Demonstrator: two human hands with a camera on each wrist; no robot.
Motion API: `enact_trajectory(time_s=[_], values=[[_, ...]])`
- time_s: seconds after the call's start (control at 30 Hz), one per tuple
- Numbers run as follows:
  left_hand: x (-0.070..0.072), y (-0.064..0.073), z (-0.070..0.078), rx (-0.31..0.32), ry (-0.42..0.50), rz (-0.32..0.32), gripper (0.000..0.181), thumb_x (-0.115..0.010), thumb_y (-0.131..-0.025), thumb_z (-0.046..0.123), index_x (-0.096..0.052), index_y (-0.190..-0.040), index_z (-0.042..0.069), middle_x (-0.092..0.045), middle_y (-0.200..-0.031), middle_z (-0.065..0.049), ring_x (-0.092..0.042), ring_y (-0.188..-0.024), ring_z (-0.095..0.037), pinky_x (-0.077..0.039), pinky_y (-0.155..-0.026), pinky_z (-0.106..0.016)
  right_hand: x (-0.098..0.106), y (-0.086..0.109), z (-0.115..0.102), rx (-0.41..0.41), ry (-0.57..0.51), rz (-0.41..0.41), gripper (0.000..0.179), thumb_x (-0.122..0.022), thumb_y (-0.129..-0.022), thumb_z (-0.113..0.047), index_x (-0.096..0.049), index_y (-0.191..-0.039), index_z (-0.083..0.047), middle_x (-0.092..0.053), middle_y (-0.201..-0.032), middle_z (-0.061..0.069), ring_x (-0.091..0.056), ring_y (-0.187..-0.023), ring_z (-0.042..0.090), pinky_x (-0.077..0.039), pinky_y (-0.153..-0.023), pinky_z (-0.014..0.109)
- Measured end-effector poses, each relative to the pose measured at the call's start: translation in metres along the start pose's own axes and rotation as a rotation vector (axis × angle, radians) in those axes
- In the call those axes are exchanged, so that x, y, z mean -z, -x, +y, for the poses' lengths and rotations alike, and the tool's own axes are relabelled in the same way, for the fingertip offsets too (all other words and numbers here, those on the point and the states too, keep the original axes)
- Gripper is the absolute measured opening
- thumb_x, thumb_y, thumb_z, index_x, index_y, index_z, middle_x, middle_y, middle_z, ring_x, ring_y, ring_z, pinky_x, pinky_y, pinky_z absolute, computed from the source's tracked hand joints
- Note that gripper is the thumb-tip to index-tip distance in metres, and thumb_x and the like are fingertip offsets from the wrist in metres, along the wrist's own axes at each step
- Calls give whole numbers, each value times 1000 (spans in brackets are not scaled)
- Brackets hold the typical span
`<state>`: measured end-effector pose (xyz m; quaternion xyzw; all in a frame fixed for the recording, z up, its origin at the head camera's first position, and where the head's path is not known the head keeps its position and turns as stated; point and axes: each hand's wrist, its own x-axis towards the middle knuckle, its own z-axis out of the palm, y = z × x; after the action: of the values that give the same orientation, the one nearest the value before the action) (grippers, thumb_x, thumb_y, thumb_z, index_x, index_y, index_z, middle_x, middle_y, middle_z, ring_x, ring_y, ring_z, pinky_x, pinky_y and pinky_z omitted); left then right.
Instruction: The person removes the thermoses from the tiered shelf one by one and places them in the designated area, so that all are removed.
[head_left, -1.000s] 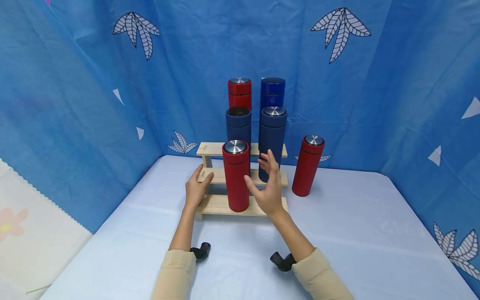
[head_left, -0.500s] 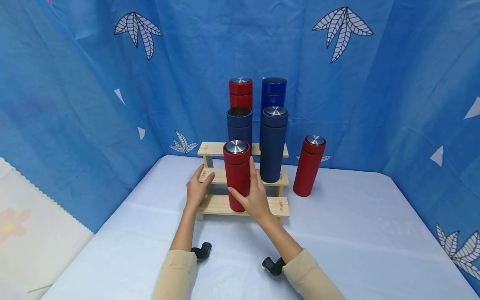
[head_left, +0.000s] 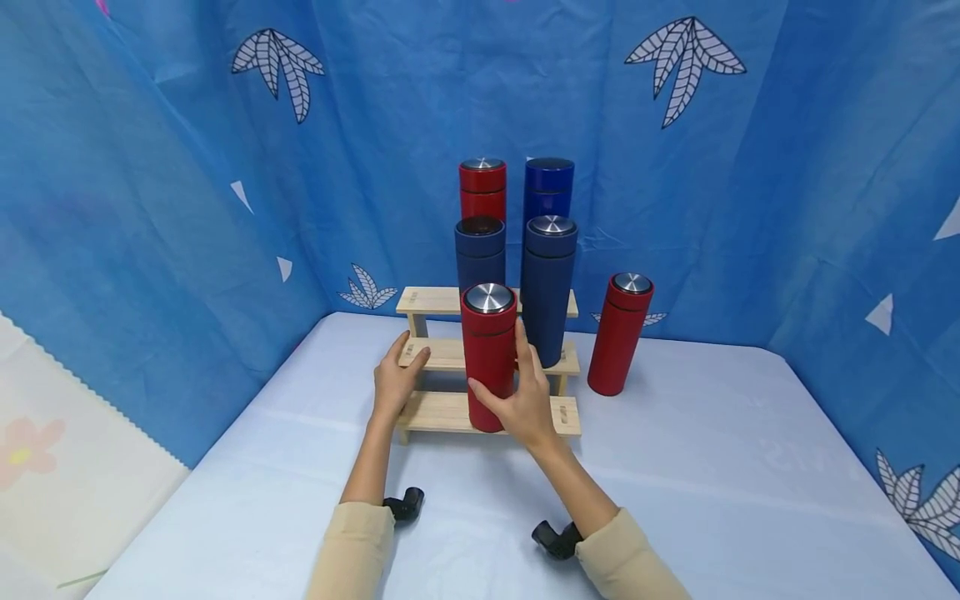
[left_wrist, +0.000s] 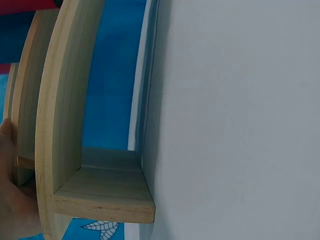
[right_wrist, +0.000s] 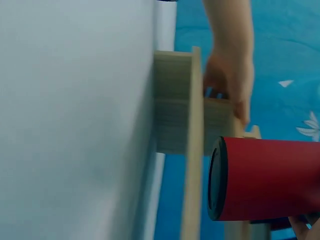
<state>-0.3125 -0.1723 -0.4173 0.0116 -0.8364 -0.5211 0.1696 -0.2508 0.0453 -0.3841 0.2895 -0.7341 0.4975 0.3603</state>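
A matte red thermos (head_left: 489, 358) with a silver lid stands nearly upright over the bottom step of a three-tier wooden stand (head_left: 435, 410). My right hand (head_left: 529, 410) grips its right side, thumb across the front; the fingers behind are partly hidden. In the right wrist view the dark base of the red thermos (right_wrist: 272, 180) shows slightly apart from the bottom board. My left hand (head_left: 393, 382) holds the left end of the stand's middle board, thumb on top. The left wrist view has part of that left hand (left_wrist: 17, 207) beside the boards.
Two dark blue thermoses (head_left: 549, 292) stand on the middle step. Behind them, a red thermos (head_left: 483, 192) and a glossy blue thermos (head_left: 548, 187) occupy the top step. Another red thermos (head_left: 620, 337) is on the white table right of the stand. A blue curtain (head_left: 375, 167) hangs behind.
My right hand has come in from the right and taken hold of the front red thermos, which has then moved a little rightward and toward me. The left hand stays on the stand.
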Motion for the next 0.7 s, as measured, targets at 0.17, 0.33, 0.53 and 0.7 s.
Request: enact_trajectory(time_s=[0.17,0.33,0.53,0.7], values=[[0,0,0,-1,-4,1,70,-59,-87,46,-36,-142,11,-40,-141,-15,-37,-128,-34,-32,-103,-47,20,-14,-9,55,-40,92,103,-79,-67,-6,-15,-148,-14,-45,-130,12,-49,-113,23,-53,-79,35],[0,0,1,3,-3,-4,70,-58,-87,48,-35,-143,12,-40,-141,-15,-37,-128,-35,-32,-103,-48,51,-32,-29,124,-46,225,102,-77,-64,-1,-18,-146,-7,-45,-127,20,-49,-110,24,-48,-82,25],[0,1,0,14,-1,-10,71,-58,-86,50,-35,-143,15,-40,-141,-14,-37,-128,-33,-33,-103,-47,100,-45,-33,135,-28,346,97,-76,-69,-6,-16,-145,-3,-48,-128,14,-49,-111,28,-48,-86,28],[0,-1,-2,6,-5,-7,72,-57,-86,51,-34,-143,14,-40,-141,-15,-37,-128,-34,-33,-102,-48,141,-47,-12,65,121,427,97,-77,-72,-13,-15,-144,1,-45,-133,3,-47,-116,24,-47,-87,27]])
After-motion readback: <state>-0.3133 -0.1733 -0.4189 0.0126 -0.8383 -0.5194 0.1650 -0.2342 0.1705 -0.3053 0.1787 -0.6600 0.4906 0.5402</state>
